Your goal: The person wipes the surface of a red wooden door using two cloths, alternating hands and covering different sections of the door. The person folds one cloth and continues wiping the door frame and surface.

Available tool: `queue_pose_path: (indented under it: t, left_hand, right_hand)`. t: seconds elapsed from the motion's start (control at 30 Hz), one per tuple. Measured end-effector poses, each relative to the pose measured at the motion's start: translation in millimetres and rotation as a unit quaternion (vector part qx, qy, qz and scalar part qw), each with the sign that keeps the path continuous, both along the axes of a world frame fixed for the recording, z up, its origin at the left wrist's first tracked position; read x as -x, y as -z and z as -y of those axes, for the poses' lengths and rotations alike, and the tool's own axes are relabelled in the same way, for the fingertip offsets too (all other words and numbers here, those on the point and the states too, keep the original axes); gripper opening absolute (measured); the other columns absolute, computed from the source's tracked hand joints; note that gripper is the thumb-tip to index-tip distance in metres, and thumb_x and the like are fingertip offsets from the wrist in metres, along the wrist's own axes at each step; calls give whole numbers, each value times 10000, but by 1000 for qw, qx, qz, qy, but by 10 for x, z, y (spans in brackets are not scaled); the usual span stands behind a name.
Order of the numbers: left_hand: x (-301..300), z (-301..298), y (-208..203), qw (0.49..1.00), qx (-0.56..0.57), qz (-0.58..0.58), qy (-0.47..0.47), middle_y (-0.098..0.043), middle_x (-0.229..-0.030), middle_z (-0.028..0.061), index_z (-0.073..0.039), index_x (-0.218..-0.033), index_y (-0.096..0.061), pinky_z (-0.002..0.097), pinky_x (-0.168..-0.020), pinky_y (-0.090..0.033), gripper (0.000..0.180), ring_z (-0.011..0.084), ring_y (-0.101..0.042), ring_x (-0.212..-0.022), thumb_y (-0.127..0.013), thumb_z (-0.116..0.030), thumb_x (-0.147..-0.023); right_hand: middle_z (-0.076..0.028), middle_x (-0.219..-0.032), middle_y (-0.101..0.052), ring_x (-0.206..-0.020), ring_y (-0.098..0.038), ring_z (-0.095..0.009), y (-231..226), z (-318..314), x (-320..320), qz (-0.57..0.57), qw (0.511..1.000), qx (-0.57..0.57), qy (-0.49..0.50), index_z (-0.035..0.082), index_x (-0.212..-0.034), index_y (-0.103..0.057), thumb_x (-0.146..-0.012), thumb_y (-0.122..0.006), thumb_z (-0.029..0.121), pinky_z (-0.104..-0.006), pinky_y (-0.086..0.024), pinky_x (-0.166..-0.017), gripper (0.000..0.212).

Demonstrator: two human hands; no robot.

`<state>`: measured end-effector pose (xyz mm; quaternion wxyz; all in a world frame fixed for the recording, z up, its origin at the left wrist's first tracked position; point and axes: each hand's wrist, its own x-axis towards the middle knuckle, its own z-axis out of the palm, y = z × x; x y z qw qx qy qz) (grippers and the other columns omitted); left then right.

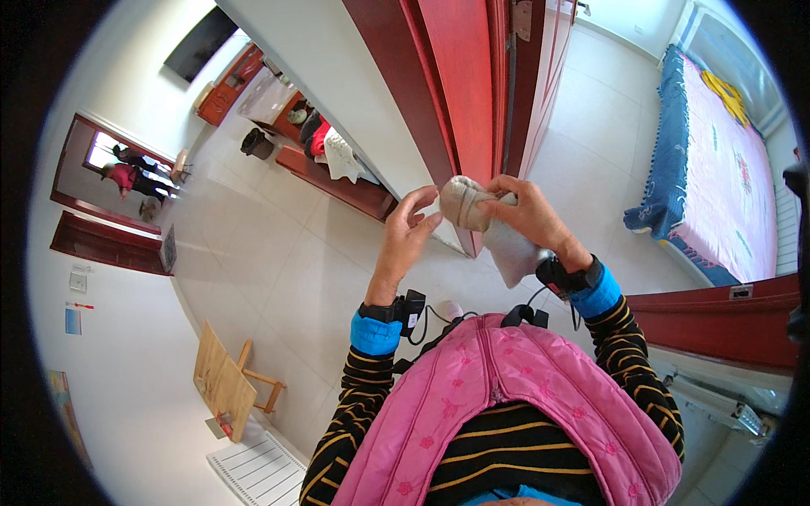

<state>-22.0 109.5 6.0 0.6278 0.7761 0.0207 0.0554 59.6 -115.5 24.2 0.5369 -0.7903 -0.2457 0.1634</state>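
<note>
Pink vest [582, 384] sits nearest; beyond, the right hand [537, 219] pinches a bunched grey cloth [504, 244] before the door frame [460, 93]. With the left hand [407, 242] empty, fingers parted, a slackened pinch could drop it floorward.

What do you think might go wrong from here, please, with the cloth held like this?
The cloth might slip or unfold, since only the right hand clearly grips it and its lower end hangs loose. That hand could bump the red door frame, though its distance is hard to judge.
</note>
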Motion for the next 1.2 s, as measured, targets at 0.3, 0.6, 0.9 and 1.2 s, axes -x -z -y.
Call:
queue_pose_path:
  t: [0.3, 0.6, 0.9, 1.2]
  left_hand:
    - [73, 112, 21, 955, 228, -167, 85, -650, -1152, 205, 32, -1294, -521, 384, -917, -524, 778, 292, -650, -1051, -351, -648, -956]
    - [13, 115, 95, 893, 437, -97, 48, -539, -1328, 129, -40, -1381, -430, 414, -981, -505, 629, 258, -567, -1182, -476, -516, -973]
    - [33, 44, 136, 913, 400, -75, 24, -616, -1205, 78, -102, -1307, -511, 354, -773, -548, 415, 221, -626, -1039, -622, -263, -942]
    - [77, 107, 96, 916, 397, -52, 31, -628, -1185, 64, -94, -1294, -531, 340, -771, -528, 401, 200, -628, -1022, -649, -181, -920]
  right_hand:
    - [-106, -982, -678, -800, -683, -273, 45, -73, 103, 212, 977, 7, 7, 48, -1018, -642, -820, -698, 169, -361, -551, -691, 239]
    - [-17, -1174, -629, -836, -685, -253, 130, -123, 204, 313, 945, 24, -90, 129, -1045, -661, -821, -707, 184, -349, -569, -638, 235]
    - [-104, -896, -654, -805, -659, -294, 27, -64, 148, 200, 977, -33, 66, 76, -1017, -665, -841, -681, 170, -383, -528, -706, 200]
    - [-100, -876, -666, -780, -669, -251, -119, -197, 240, 134, 988, -9, 74, 76, -1020, -656, -830, -713, 229, -369, -528, -687, 251]
